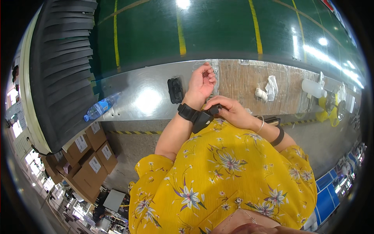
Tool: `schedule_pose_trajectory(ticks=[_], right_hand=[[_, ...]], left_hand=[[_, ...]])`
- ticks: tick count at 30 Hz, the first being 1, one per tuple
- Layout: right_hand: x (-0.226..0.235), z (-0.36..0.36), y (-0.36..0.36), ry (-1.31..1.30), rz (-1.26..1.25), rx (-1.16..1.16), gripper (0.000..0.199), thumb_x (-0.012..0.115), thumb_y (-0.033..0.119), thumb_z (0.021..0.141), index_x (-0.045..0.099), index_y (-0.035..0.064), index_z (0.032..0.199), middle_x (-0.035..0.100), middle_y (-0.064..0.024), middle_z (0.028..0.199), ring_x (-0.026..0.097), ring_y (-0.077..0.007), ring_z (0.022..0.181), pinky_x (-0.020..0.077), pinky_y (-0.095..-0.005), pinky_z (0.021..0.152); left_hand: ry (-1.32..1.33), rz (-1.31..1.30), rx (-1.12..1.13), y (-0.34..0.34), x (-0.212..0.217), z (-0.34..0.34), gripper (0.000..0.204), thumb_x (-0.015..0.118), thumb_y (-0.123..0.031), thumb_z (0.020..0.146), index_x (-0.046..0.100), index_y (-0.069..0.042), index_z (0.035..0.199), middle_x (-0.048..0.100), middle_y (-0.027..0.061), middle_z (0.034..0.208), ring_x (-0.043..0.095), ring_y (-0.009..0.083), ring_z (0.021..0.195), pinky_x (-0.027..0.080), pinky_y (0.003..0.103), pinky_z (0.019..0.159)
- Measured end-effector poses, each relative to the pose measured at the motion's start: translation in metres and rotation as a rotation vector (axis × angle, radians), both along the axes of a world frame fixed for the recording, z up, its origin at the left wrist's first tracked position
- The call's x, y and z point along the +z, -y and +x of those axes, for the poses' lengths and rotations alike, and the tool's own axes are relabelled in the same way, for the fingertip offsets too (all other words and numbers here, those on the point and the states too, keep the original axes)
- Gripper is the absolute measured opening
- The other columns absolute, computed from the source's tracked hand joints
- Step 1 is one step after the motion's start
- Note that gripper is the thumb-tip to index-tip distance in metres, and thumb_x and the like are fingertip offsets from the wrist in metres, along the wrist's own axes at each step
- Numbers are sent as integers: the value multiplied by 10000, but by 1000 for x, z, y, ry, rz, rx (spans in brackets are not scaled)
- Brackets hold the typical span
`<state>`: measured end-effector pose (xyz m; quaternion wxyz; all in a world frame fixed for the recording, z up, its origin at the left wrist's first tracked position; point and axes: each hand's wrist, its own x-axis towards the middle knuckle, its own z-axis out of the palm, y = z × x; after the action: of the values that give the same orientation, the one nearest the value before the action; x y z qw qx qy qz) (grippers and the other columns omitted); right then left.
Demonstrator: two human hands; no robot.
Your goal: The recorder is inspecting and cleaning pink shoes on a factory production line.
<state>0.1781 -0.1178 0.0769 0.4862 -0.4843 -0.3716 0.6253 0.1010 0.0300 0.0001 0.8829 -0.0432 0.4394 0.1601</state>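
Note:
My left hand [201, 82] is raised over the metal table, palm up, its fingers loosely curled with nothing in them. Round that wrist sits a wide black strap [188, 113]. A black wrist device [202, 121] sits beside the strap, against my front. My right hand [232, 113] reaches across from the right, its thumb and fingers closed on a small black part of the device; its fingertips partly cover it. To the left of my left hand a black oblong plastic piece [175, 90] with a hollowed middle lies on the table.
Left of me stand a water bottle [102, 107] on its side, a black slatted curtain [64, 58] and stacked cartons [91, 171]. Along the cardboard-covered table [237, 84] to the right lie crumpled white cloth [271, 89] and a white plastic bottle [314, 88]. Beyond runs a green surface [218, 31] with yellow lines.

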Motion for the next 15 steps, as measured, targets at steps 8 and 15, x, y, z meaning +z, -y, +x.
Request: schedule_pose_trajectory(ticks=[8, 15], right_hand=[[7, 0, -5, 67, -39, 10, 351, 494, 8, 965, 551, 67, 1306, 618, -104, 1110, 578, -176, 1030, 464, -305, 905], [18, 9, -4, -25, -104, 183, 366, 503, 202, 1014, 508, 47, 1346, 566, -142, 1266, 544, -245, 1175, 425, -354, 999]], left_hand=[[17, -2, -20, 0, -2, 1, 83, 602, -44, 866, 583, -92, 932, 495, 0, 699, 439, 111, 585, 360, 240, 511], [50, 2, -7, 2, -8, -3, 76, 592, -27, 892, 591, -75, 950, 505, 17, 737, 457, 115, 629, 383, 237, 534]])
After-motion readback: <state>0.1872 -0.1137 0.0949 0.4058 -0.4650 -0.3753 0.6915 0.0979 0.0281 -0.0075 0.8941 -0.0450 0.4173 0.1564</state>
